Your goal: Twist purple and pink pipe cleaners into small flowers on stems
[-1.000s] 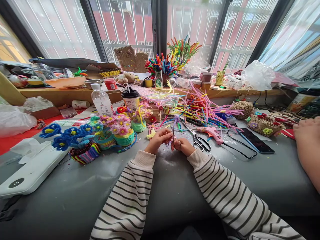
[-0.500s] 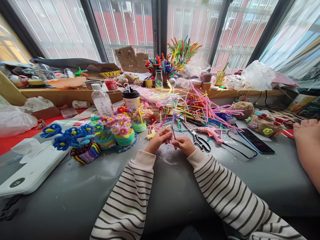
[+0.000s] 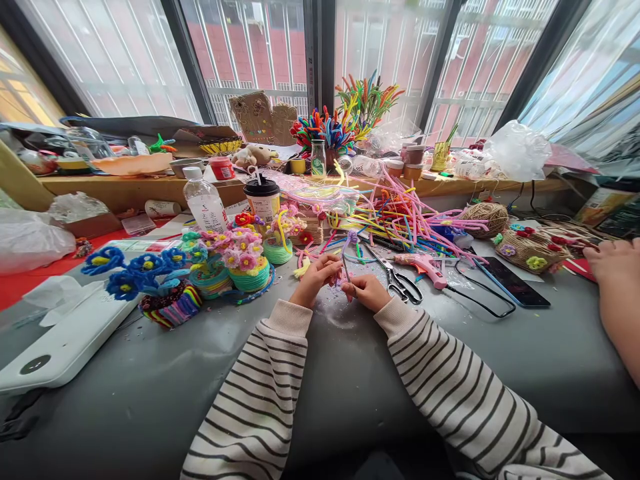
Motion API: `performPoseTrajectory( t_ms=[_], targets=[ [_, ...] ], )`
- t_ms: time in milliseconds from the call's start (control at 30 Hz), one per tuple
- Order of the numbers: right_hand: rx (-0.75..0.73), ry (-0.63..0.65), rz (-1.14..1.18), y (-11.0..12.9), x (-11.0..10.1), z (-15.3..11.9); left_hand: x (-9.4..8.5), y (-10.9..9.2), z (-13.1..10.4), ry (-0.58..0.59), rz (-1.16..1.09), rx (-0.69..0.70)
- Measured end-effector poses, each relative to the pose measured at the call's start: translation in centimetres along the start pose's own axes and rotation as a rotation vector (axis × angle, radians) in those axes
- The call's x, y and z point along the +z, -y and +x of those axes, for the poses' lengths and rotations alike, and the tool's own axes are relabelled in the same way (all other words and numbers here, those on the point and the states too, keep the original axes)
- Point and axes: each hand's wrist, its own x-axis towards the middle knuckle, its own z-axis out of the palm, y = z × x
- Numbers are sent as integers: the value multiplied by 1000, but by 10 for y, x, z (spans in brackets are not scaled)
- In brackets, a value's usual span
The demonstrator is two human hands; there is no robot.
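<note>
My left hand [image 3: 320,279] is closed in a pinch on a light purple pipe cleaner [image 3: 351,237], whose curled end sticks up above the fingers. Close beside it, my right hand [image 3: 369,292] is closed around a thin dark tool [image 3: 348,272], slim like a blade; its exact kind is not clear. The tool points up along the pipe cleaner's stem. Fingers hide the lower part of the stem. Purple fluff and small bits lie on the grey table [image 3: 345,373] under my hands. Black-handled scissors [image 3: 400,283] rest to the right of my right hand.
Pipe-cleaner flower pots [image 3: 250,277] stand at the left, near a white device [image 3: 65,350]. Rightward lie a pink glue gun [image 3: 425,267] with its cord and a phone [image 3: 513,280]. Loose pipe cleaners [image 3: 400,207] heap behind. Another person's hand [image 3: 615,267] rests at the right edge.
My right hand's fingers and the thin tool have shifted slightly against the purple pipe cleaner. My left hand stays almost where it was, and the other person's hand has moved a little.
</note>
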Motion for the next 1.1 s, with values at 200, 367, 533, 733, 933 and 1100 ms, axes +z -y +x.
performPoseTrajectory(
  t_ms=[200,367,533,733,933,1100],
  targets=[
    [-1,58,-19,-2,0,1,0,1,0,7,43,4],
    [2,42,44,-6,2,2,1,1,0,46,129,58],
    [19,-29,26,-3,2,1,0,1,1,32,158,75],
    [37,-72,21,0,1,1,1,2,1,8,143,68],
    [31,-89,-21,-4,4,2,3,2,1,-88,123,93],
    [30,-55,-9,-4,4,2,1,4,2,-67,134,107]
  ],
)
